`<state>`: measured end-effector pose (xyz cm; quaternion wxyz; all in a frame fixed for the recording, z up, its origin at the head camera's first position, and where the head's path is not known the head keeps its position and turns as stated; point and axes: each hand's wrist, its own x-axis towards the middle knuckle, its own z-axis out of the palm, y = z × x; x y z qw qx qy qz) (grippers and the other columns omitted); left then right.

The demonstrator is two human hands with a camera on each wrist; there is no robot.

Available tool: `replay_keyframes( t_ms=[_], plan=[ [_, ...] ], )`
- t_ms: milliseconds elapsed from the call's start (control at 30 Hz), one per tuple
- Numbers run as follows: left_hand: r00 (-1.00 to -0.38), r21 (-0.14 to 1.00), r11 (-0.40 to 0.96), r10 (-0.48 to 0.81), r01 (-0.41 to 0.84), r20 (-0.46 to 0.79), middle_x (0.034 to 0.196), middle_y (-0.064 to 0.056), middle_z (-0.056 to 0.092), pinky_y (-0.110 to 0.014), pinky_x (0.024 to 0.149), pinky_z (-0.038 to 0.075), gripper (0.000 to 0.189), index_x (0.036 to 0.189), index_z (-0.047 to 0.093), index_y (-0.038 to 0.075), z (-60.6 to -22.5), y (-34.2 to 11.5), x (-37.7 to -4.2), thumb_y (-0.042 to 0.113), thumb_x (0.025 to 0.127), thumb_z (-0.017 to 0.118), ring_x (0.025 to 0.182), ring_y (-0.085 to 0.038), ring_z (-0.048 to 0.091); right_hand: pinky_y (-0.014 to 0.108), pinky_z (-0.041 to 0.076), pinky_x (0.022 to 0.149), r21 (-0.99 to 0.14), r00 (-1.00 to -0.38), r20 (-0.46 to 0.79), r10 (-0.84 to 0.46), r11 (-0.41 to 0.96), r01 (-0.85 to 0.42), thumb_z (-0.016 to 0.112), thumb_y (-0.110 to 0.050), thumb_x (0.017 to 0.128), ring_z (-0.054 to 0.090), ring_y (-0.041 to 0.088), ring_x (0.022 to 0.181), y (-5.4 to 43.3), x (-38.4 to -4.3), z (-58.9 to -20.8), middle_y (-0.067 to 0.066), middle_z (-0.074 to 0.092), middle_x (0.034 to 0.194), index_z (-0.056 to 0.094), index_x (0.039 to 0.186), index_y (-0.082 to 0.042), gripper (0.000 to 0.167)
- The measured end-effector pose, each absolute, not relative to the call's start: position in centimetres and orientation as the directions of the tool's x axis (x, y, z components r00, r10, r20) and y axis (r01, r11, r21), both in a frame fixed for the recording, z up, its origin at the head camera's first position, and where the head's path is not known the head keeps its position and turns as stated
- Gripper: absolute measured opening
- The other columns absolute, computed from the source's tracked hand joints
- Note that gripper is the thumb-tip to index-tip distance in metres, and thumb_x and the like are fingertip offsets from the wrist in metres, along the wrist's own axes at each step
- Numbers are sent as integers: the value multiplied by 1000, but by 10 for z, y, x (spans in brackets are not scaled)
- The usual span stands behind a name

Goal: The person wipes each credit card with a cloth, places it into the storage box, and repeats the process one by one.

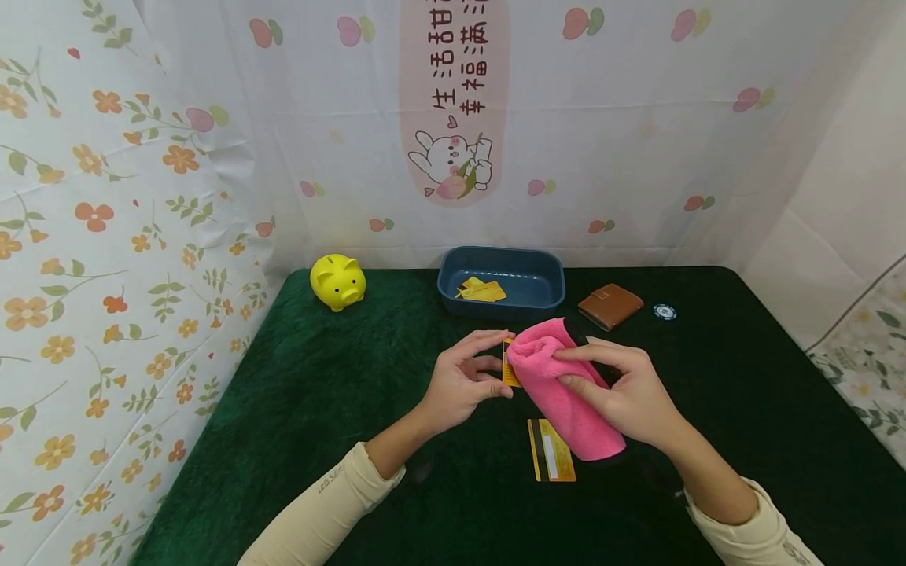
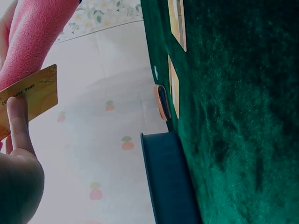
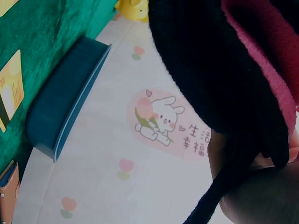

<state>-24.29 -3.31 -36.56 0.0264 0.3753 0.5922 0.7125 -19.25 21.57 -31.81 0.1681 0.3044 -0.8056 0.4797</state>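
My left hand (image 1: 463, 379) pinches a gold bank card (image 2: 39, 93) upright by its edges, between thumb and fingers. In the right hand (image 1: 633, 389) is a pink cloth (image 1: 566, 393) with a black side (image 3: 201, 60), bunched and hanging down. Its upper end meets the card and covers part of it in the head view. On the green tabletop below, another gold card (image 1: 559, 456) lies with its dark stripe showing, close to the cloth's lower end. Two cards lie on the table in the left wrist view, one of them a striped card (image 2: 174, 88).
Beyond the hands stands a dark blue bin (image 1: 501, 311) with several gold cards (image 1: 484, 291) inside. To its right are a brown wallet (image 1: 612, 305) and a poker chip (image 1: 664, 312). A yellow piggy bank (image 1: 337, 281) sits at the back left, before a patterned curtain (image 1: 318, 157).
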Motion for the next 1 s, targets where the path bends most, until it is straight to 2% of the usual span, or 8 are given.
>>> replay_keyframes(
  t_ms=[167,367,600,700,900,1000],
  plan=[
    [-717,859,-305,473,411,511,135,-20,52,-36,77,60,59,135,52,-10,-365,-32,-244,-13,81,73,97,-23,67,23,54,63,-670,-754,562,-341,347,-656,74,14,79,60,12,85,214,-193,-316,3,70,103,72,114,-6,40],
    [-712,857,-307,478,414,515,132,-20,53,-35,76,60,61,136,52,-9,-367,-33,-245,6,83,77,97,-20,68,24,56,69,-673,-748,549,-373,333,-661,72,13,81,62,12,89,212,-194,-315,2,70,105,72,113,-7,38],
    [-704,849,-326,477,415,527,132,-21,53,-35,77,60,68,136,52,-10,-369,-32,-244,24,82,78,97,-19,68,25,56,69,-673,-744,544,-387,327,-663,72,14,81,62,12,88,213,-194,-315,-1,70,105,73,112,-9,39],
    [-695,840,-336,473,426,542,131,-23,52,-36,78,60,69,136,52,-11,-369,-32,-244,24,82,77,97,-19,68,24,55,68,-671,-738,544,-398,321,-668,71,15,81,61,12,87,213,-194,-315,-2,70,104,73,112,-9,40],
    [-681,820,-343,458,458,572,132,-26,52,-38,79,60,60,135,52,-12,-367,-32,-246,9,84,76,94,-26,69,24,55,68,-669,-730,540,-420,312,-674,72,16,80,61,12,88,213,-192,-314,-2,70,105,73,112,-10,40],
    [-682,817,-339,449,467,577,132,-27,52,-36,79,60,61,134,52,-12,-367,-33,-246,12,84,77,93,-26,68,25,55,68,-674,-733,532,-424,312,-670,72,15,80,60,12,87,214,-191,-314,-2,70,104,73,111,-9,40]
  ],
)
